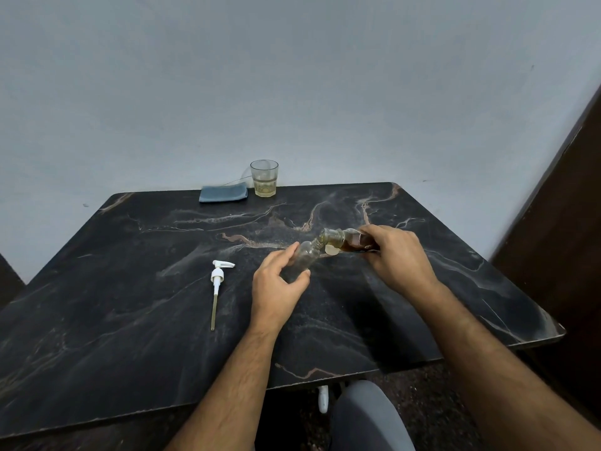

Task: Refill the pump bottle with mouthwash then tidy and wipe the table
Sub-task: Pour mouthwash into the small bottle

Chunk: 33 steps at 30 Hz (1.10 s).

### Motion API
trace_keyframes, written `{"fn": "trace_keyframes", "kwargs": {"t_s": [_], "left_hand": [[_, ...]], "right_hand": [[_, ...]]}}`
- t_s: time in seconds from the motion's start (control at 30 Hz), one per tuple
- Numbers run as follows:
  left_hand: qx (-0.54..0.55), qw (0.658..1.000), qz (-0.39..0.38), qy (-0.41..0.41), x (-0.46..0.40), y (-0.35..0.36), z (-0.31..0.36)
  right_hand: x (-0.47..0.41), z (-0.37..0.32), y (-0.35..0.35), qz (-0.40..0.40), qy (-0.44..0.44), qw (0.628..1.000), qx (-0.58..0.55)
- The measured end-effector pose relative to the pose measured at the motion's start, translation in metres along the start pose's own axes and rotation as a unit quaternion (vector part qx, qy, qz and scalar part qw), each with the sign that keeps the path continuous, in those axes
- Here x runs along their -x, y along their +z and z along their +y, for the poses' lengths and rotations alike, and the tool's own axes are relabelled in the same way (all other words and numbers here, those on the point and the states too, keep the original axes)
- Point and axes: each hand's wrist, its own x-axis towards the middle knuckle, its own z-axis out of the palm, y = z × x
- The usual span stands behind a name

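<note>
1. The pump bottle [304, 258] is a small clear plastic bottle, looking empty or nearly so, with its pump off and its threaded neck bare; it leans toward the right near the middle of the dark marbled worktop [130, 320].
2. The left hand [278, 284] wraps the bottle's lower body, its grip closed on it with the thumb on the near side and the fingers on the far side.
3. The mouthwash bottle [344, 240] is clear with amber-brown liquid inside (the liquid sits toward the end held in the hand); it is tipped almost flat, its mouth meeting the pump bottle's neck.
4. The right hand [396, 255] has its grip clamped on the base end of the mouthwash bottle, held just above the worktop.
5. A small pale round cap [331, 250] shows just under the two bottle mouths; whether it lies on the worktop I cannot tell.
6. The white pump head [217, 278] with its long dip tube lies flat on the worktop, left of the left hand and apart from it.
7. At the far edge stand a ribbed drinking glass [264, 179] with a little pale yellow liquid and, just beside it on the left, a folded blue cloth [223, 193].
</note>
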Motion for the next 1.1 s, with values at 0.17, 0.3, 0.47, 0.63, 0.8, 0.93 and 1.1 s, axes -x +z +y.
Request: {"fn": "trace_keyframes", "kwargs": {"t_s": [0.17,0.3,0.47,0.63,0.8,0.93,1.1], "left_hand": [[-0.002,1.0,-0.001,-0.004,-0.0005,0.0003,0.0002],[-0.003,1.0,-0.001,-0.008,-0.0001,-0.0003,-0.0004],[0.003,1.0,0.002,-0.008,-0.0003,0.0007,-0.0013],[0.002,1.0,0.001,-0.011,-0.0003,0.0005,-0.0005],[-0.003,1.0,-0.002,-0.012,-0.0009,0.0,-0.0004],[-0.004,1.0,-0.006,-0.013,-0.0013,0.0001,-0.0007],[-0.004,1.0,-0.007,-0.015,-0.001,-0.0007,-0.0012]], "right_hand": [[-0.0008,0.0014,-0.001,0.0,-0.004,1.0,0.004],[-0.0013,0.0016,-0.0015,-0.002,-0.004,1.0,0.005],[-0.0014,0.0032,-0.002,-0.004,-0.006,1.0,0.006],[-0.0022,0.0031,-0.0035,-0.008,-0.008,1.0,0.007],[-0.0029,0.0023,-0.0044,-0.015,-0.007,1.0,0.011],[-0.0034,0.0015,-0.0053,-0.018,-0.007,1.0,0.016],[-0.004,0.0011,-0.0067,-0.023,-0.003,0.999,0.022]]}}
